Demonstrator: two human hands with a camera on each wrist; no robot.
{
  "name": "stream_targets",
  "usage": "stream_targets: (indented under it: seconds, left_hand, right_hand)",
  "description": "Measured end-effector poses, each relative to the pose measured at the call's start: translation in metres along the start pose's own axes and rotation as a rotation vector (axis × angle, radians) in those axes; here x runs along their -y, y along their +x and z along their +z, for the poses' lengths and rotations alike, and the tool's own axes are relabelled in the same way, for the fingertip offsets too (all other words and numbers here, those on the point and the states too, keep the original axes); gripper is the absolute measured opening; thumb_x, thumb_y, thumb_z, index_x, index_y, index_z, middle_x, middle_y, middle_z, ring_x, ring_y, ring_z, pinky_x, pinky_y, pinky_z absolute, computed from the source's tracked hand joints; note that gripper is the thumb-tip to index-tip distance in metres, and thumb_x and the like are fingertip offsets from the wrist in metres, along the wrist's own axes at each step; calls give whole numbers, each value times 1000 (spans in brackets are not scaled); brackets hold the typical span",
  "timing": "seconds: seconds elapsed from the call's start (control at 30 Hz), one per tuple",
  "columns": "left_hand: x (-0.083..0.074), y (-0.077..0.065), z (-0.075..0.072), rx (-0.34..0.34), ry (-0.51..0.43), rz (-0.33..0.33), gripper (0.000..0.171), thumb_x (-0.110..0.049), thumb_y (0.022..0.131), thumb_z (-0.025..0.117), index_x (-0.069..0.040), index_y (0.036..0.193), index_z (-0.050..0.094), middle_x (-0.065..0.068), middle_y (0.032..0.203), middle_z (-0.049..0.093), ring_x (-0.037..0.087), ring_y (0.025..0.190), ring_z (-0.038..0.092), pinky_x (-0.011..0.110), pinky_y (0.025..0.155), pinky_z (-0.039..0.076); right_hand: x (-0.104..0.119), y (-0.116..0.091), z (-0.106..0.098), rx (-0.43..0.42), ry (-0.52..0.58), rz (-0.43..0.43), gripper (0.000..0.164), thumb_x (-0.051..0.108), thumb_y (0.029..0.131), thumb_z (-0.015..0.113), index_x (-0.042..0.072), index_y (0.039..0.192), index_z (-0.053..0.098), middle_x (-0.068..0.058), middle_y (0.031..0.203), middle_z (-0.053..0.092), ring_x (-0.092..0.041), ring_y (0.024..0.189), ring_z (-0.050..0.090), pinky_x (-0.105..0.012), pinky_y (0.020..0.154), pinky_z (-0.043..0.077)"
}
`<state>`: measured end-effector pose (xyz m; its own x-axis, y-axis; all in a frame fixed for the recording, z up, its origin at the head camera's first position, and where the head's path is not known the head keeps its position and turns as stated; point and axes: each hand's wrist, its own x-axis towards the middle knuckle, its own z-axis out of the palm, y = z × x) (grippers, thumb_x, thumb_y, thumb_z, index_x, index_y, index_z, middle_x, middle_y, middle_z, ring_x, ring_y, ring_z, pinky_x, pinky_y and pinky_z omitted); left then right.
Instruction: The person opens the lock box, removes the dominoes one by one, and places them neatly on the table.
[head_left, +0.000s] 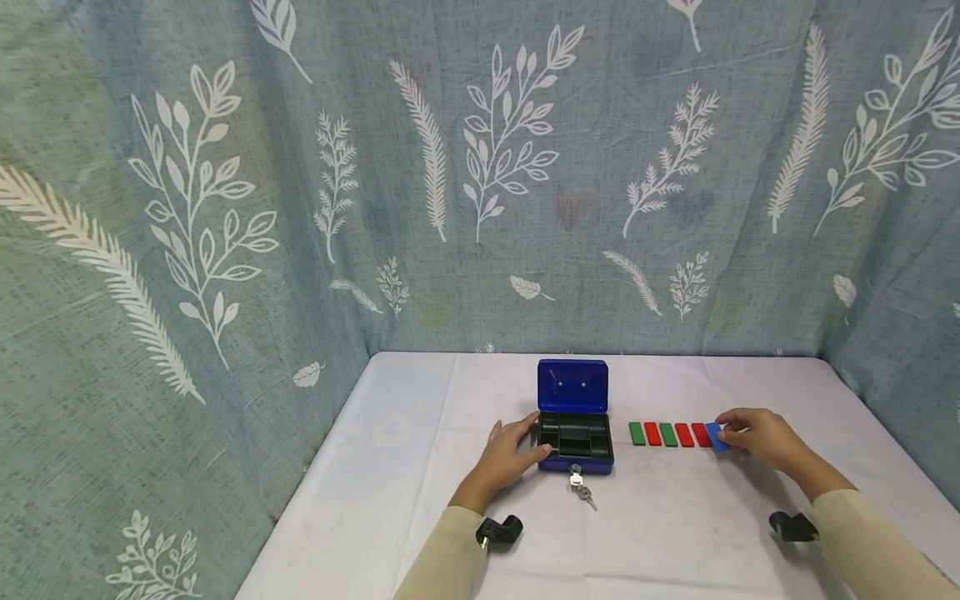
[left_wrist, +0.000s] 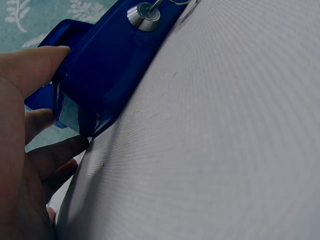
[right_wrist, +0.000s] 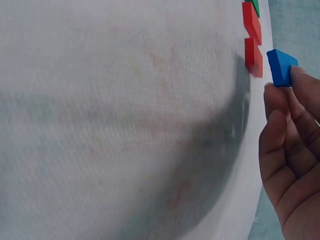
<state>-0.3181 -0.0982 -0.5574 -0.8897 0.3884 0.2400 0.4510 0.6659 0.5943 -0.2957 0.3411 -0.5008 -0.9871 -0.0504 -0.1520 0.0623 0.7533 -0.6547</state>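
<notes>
In the head view a blue cash box (head_left: pixel 576 467) stands with its lid (head_left: pixel 573 385) raised, showing a black compartment tray (head_left: pixel 575 427). My left hand (head_left: pixel 504 460) rests along its left side, thumb at the front rim and fingers against the side wall. A silver lock (left_wrist: pixel 145 16) with a key in it sits on the box's front. My right hand (head_left: pixel 767 438) pinches a blue rectangular tile (right_wrist: pixel 282 67) between thumb and fingers. That tile is tilted at the right end of a row, close beside a red tile (head_left: pixel 701 434).
Left of the blue tile runs a row of green and red tiles (head_left: pixel 667 434) on the white-covered table (head_left: pixel 360 500). Keys (head_left: pixel 584 493) hang down from the lock in front of the box. A patterned curtain (head_left: pixel 480 275) encloses the back and sides.
</notes>
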Motion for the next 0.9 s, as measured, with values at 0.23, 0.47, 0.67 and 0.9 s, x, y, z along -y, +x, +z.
stream_targets:
  seconds: [0.23,0.47,0.67,0.9]
  left_hand:
    - [1,0,1,0,-1,-4,69,-49,89,61,-16,148,45,4,137,56,24,129,48,51,116,11]
    - [1,0,2,4,-6,-13,69,-50,90,60,-17,148,44,4,139,55,24,130,47,50,116,10]
    - [2,-1,1,4,-10,-12,69,-50,90,61,-17,148,44,4,138,56,24,130,47,50,116,9]
    - [2,1,1,0,-3,-2,69,-51,89,61,-18,148,45,2,138,56,23,130,47,50,116,11]
  right_hand:
    - [-5,1,-2,-19,19,15,35,8,91,68,-10,120,59,-19,102,63,-21,80,60,-35,68,56]
    - [-8,4,-3,-11,26,30,37,8,91,67,-10,121,58,-21,103,62,-23,83,59,-33,69,56]
    - [-12,6,-4,-3,9,43,38,11,91,68,-9,122,58,-21,105,62,-26,87,58,-35,71,55]
    - [-14,9,-5,12,-27,54,39,14,91,68,-8,121,59,-18,102,63,-28,89,57,-40,75,53]
